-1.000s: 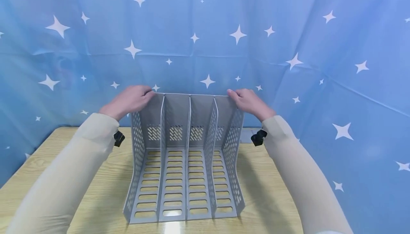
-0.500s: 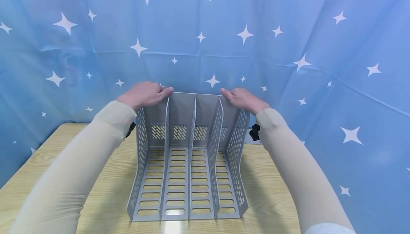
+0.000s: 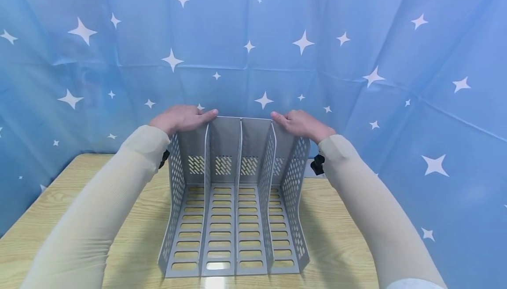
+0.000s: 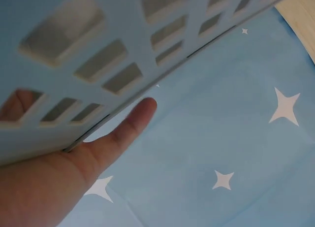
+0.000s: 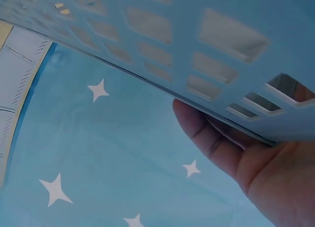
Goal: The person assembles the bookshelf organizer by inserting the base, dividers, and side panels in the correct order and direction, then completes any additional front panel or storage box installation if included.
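Note:
A grey plastic file rack (image 3: 223, 150), with upright dividers and a slotted base, stands on the table, its open front facing me. My left hand (image 3: 182, 118) grips its top back edge near the left corner, thumb lying along the rim. On the right part of that edge my right hand (image 3: 303, 124) holds on in the same way, thumb pointing inward. Both wrist views show a perforated side panel of the rack (image 4: 133, 35) close up. Fingers of the left hand (image 4: 106, 145) and right hand (image 5: 231, 158) reach behind the back panel.
The rack stands on a light wood-grain table (image 3: 134, 218). Close behind hangs a blue curtain (image 3: 222, 34) with white stars, which also runs down the right side. A flat pale panel (image 5: 22, 69) lies behind the rack at the right.
My left hand has slid rightward along the top edge, its thumb passing the first divider. The right hand has shifted slightly inward. The rack sits a little further right in view.

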`<action>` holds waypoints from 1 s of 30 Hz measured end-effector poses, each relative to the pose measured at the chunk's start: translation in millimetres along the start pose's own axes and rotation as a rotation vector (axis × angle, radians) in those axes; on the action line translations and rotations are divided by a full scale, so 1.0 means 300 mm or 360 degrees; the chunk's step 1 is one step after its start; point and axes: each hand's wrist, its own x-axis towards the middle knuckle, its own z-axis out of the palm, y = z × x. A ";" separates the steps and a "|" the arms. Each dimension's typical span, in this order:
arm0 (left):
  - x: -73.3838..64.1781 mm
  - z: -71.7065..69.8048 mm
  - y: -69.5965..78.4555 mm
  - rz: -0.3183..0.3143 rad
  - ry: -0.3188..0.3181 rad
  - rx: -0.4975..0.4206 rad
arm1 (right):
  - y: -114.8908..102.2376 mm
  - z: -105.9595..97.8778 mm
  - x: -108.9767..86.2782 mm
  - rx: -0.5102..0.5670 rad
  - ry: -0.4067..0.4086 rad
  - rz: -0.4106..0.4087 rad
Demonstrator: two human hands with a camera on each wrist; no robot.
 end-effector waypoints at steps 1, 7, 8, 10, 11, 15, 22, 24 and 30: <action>-0.004 0.002 -0.001 -0.0010 -0.0008 -0.0021 | -0.002 0.000 -0.002 -0.0006 -0.0016 -0.0005; -0.013 0.019 -0.008 -0.0043 -0.0043 -0.0141 | -0.010 -0.007 -0.018 -0.0021 -0.0125 -0.0044; -0.012 0.021 -0.009 -0.0036 -0.0049 -0.0141 | -0.012 -0.011 -0.022 -0.0018 -0.0134 -0.0052; -0.013 0.019 -0.011 -0.0022 -0.0055 -0.0126 | -0.018 -0.020 -0.031 -0.0008 -0.0131 -0.0073; -0.014 0.016 -0.012 -0.0015 -0.0064 -0.0130 | -0.026 -0.025 -0.036 -0.0004 -0.0123 -0.0079; -0.021 0.002 -0.025 -0.0001 -0.0076 -0.0131 | -0.058 -0.038 -0.046 -0.0013 -0.0099 -0.0098; -0.039 -0.004 -0.028 -0.0039 0.0013 0.0007 | -0.072 -0.028 -0.028 -0.0052 -0.0088 -0.0073; -0.036 -0.001 -0.024 -0.0035 0.0019 0.0005 | -0.064 -0.025 -0.019 -0.0078 -0.0095 -0.0035; -0.021 0.009 -0.005 -0.0004 0.0017 0.0019 | -0.048 -0.028 -0.009 -0.0131 -0.0191 0.0095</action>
